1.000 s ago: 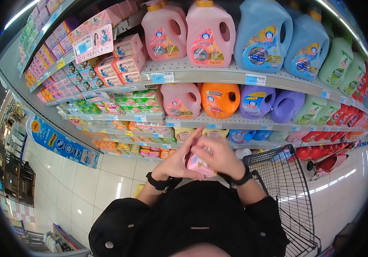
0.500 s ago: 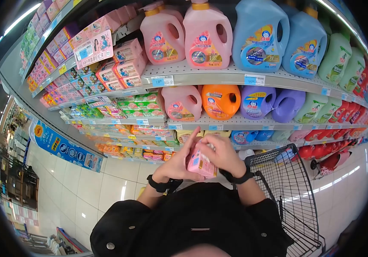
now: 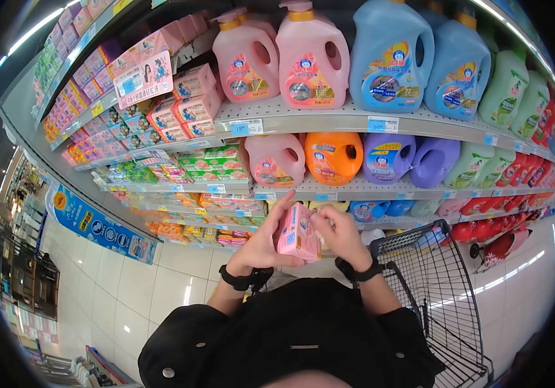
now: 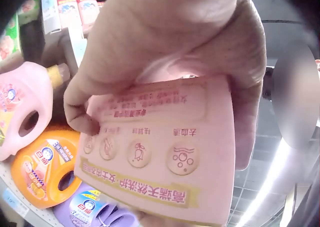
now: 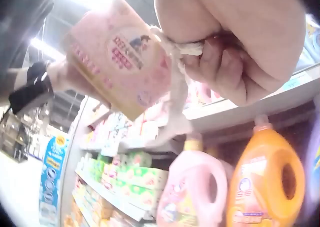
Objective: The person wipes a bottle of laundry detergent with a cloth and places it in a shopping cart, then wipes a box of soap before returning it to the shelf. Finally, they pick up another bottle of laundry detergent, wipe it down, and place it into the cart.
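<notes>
Pink box (image 3: pixel 298 235) in left grip (image 3: pixel 266 243); contents hidden; white strip (image 5: pixel 178 94) in right grip (image 3: pixel 340 237)

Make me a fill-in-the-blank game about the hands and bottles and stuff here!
The left hand holds a box coloured ____.
The right hand holds a thin ____ strip.
In the head view, the bottle just right of the orange bottle is ____.
The shopping cart is nearer the ____ hand.

Missing words: pink; white; purple; right

The pink box (image 3: pixel 295 234) looks like smooth card, the orange jug (image 3: pixel 329 161) glossy plastic, the blurred strip (image 5: pixel 177 94) possibly paper.
</notes>
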A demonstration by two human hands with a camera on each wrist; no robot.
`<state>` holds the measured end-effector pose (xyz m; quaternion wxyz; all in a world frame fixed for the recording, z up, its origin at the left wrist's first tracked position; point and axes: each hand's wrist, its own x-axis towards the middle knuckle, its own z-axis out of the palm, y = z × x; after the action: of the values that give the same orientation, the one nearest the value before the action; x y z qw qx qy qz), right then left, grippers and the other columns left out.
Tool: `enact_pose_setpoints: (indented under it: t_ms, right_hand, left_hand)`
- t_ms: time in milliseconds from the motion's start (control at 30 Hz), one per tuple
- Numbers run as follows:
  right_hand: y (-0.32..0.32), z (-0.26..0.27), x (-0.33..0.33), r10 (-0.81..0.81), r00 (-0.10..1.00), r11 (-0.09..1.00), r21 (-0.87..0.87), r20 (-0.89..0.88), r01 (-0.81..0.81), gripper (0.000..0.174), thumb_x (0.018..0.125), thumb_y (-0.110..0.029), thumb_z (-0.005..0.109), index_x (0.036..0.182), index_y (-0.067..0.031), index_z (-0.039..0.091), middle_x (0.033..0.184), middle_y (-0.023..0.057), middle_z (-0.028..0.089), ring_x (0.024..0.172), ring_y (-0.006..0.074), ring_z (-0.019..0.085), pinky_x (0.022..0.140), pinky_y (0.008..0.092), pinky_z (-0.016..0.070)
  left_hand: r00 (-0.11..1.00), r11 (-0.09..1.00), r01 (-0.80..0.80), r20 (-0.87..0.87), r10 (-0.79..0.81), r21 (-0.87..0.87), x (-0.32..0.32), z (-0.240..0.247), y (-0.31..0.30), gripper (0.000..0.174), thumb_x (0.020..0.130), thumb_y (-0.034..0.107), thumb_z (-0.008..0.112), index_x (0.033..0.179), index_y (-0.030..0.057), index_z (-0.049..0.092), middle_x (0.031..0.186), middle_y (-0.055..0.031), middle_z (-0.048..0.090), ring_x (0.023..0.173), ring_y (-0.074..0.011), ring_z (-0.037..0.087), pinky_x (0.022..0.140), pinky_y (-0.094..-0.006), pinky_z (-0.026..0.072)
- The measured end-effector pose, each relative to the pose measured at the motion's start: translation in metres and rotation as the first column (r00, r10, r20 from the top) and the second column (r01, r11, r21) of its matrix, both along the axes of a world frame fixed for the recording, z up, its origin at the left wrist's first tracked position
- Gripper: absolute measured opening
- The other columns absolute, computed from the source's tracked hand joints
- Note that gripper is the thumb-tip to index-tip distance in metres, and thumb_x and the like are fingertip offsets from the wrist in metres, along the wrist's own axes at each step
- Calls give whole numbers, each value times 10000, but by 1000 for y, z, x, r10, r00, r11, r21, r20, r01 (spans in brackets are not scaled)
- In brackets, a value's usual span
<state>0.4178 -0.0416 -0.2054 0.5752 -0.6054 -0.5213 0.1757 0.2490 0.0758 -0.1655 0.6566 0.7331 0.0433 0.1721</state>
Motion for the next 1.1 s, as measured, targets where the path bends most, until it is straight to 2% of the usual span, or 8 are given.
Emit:
enact_pose_setpoints:
  t_ms: [300,433,567,633,800,867,967,1100]
  right_hand:
    - [-21,7,-18,23,980,1000,15,-200,-21,234,930,-182,573,783,0,578,640,33,561,602,53,492,529,239,359]
    - [2,-28,-18,89,342,993,55,-935,-108,337,985,-360,488,1114,-68,597,992,40,642,876,79,603,734,252,482]
    - [2,-29,-23,285,-13,933,280,-958,-225,498,989,-475,390,1318,-109,464,1218,56,585,1106,160,575,954,325,447]
    - [-3,-24,-21,380,-15,890,370,-925,-265,514,992,-496,347,1336,-128,449,1277,46,556,1146,176,556,985,350,432]
    - [-6,-17,-24,422,-30,892,421,-906,-162,529,986,-509,354,1326,-118,461,1266,37,566,1130,163,564,977,343,443]
    - [8,-33,-20,384,-18,905,380,-923,-192,545,976,-530,360,1317,-122,478,1253,46,578,1126,170,569,983,354,443]
    - [22,-40,-23,259,31,954,250,-965,-165,503,964,-520,422,1250,-120,529,1145,20,608,1023,129,585,875,311,460]
    - [25,-38,-21,12,348,983,-52,-937,-174,388,967,-451,480,1081,-93,578,886,-11,596,720,57,567,563,227,429]
  left_hand:
    - [993,995,-49,102,58,-92,4,1,9,1209,524,38,880,1488,67,150,1417,-96,325,1301,-204,349,1089,-352,270]
    - [987,974,-147,84,134,173,10,16,-6,1141,545,112,885,1466,57,213,1396,-119,351,1294,-240,362,1073,-375,295]
    - [983,767,-175,60,176,617,16,31,-23,1081,570,204,883,1444,47,267,1410,-141,349,1295,-253,381,1072,-377,306]
    - [983,731,-176,80,165,659,20,35,-26,1089,555,216,886,1441,48,276,1427,-150,339,1305,-265,375,1079,-373,300]
    - [923,966,-209,295,245,-150,41,4,-11,836,745,116,754,1433,40,286,1431,-142,350,1309,-248,369,1070,-358,327]
    - [869,857,-339,220,444,-389,48,-3,-21,549,870,95,627,1365,41,396,1342,-135,472,1248,-229,458,1015,-352,404]
    - [968,397,-216,-141,209,-892,38,-42,-1,411,912,256,564,1282,85,509,1280,-110,556,1158,-247,549,993,-411,431]
    - [984,223,-119,-85,156,-968,34,-50,7,406,929,380,515,1230,110,554,1196,-85,611,1068,-247,600,945,-430,468]
